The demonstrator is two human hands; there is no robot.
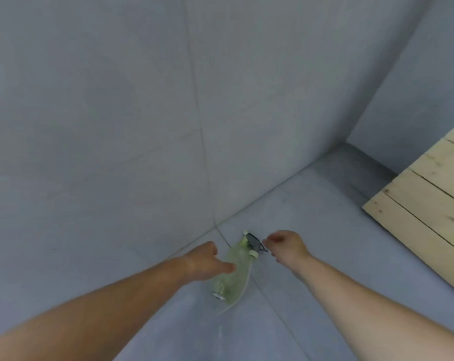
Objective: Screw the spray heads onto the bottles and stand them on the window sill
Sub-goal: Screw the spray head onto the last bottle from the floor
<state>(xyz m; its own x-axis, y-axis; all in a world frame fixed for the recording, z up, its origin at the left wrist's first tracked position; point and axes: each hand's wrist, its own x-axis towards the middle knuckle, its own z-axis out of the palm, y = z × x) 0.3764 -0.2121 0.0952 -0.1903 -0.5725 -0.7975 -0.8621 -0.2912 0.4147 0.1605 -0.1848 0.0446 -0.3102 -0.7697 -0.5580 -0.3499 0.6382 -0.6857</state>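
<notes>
A pale green see-through spray bottle [233,269] leans over the grey surface near the wall's foot. A small metal piece shows inside near its base. Its spray head [253,242], dark with a pale collar, sits on the neck at the far end. My left hand [207,260] holds the bottle's body from the left, thumb lying across it. My right hand [285,246] is at the right of the spray head, its curled fingertips on the dark part. The frame is blurred, so I cannot tell how tight the head sits.
Grey tiled wall [116,113] fills the upper view and meets the grey surface [311,217] just beyond the bottle. A pale wooden plank panel [429,204] lies at the right edge.
</notes>
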